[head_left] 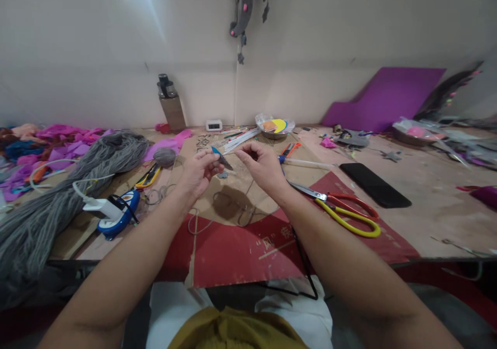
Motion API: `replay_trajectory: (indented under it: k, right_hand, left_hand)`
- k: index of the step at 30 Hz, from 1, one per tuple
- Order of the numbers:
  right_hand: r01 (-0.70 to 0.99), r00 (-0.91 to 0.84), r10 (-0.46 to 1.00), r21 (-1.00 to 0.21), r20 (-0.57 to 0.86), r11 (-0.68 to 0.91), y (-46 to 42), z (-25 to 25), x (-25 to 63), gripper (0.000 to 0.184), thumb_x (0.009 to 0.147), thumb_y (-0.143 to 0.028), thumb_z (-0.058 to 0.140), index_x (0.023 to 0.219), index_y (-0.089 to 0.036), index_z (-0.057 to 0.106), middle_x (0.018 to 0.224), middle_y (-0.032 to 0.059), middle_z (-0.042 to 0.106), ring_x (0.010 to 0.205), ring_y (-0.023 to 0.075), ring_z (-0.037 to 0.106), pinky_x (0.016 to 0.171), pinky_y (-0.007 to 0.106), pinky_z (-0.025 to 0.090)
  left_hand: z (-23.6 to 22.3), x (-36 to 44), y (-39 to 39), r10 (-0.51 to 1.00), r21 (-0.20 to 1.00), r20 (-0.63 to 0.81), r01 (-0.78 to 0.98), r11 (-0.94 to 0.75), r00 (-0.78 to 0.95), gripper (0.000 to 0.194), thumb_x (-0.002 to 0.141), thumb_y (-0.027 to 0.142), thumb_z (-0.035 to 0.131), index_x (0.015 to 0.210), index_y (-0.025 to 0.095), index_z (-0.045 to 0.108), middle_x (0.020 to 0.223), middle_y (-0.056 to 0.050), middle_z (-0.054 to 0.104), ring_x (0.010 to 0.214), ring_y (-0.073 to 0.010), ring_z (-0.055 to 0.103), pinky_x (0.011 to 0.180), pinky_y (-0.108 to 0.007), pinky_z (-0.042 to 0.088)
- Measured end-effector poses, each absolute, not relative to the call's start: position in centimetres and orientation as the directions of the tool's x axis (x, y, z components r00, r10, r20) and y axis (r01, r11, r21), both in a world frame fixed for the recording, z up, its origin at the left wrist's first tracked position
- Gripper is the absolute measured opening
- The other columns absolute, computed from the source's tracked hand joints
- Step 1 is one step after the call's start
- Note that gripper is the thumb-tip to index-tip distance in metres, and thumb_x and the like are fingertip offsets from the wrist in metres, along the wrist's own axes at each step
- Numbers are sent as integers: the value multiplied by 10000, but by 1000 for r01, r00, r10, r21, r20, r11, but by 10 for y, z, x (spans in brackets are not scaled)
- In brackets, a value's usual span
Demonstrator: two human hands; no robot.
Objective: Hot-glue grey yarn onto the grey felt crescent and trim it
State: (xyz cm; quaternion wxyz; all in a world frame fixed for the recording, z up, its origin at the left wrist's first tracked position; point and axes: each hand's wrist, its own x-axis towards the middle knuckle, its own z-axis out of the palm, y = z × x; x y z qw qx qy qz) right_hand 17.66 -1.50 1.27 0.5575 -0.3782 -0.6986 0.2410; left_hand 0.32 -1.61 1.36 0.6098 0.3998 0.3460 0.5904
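Note:
Above the cardboard, my left hand (pixel 200 172) pinches a small pointed piece, blue and dark grey (pixel 222 159), that looks like felt. Just to its right is my right hand (pixel 264 169), with thumb and fingertips pressed together. Whatever those right fingertips may hold is too fine to make out. A small grey scrap (pixel 222 174) lies on the board below the held piece. Behind the hands are several white strips (pixel 243 140). Scissors with red and yellow handles (pixel 344 206) rest beside my right forearm.
To the left lie a large hank of grey yarn (pixel 89 183), a grey yarn ball (pixel 164 156), a yellow cutter (pixel 148 176) and a blue power strip (pixel 119 217). A black phone (pixel 375 184) sits on the right. At the back stands a metal bowl (pixel 276 133).

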Motion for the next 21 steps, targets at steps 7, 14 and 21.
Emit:
replay_trajectory:
  k: [7,14,21]
  right_hand:
    - [220,-132,830,-801,542,558,-18,11,173,195,862,-350,584,765,-184,619,691,-16,553,645,130,467,633,286,365]
    - [347,-93,822,-756,561,555,-18,12,173,224,807,-419,690,883,-208,688,932,49,661,912,200,568,820,350,416]
    - [411,-114,758,-664,643,625,-28,9,169,125,828,-346,701,851,-225,683,911,32,687,936,207,575,880,373,398]
  left_hand:
    - [16,6,-20,996,919,83,-389,-63,36,180,630,166,757,719,145,602,610,24,629,508,-80,602,537,-196,498]
    - [17,9,-24,990,929,132,-355,-103,58,162,643,170,736,703,153,586,604,29,616,503,-74,580,545,-205,481]
    - [14,11,-27,981,942,150,-320,-105,120,184,653,209,758,698,160,586,591,22,619,526,-95,599,553,-219,480]
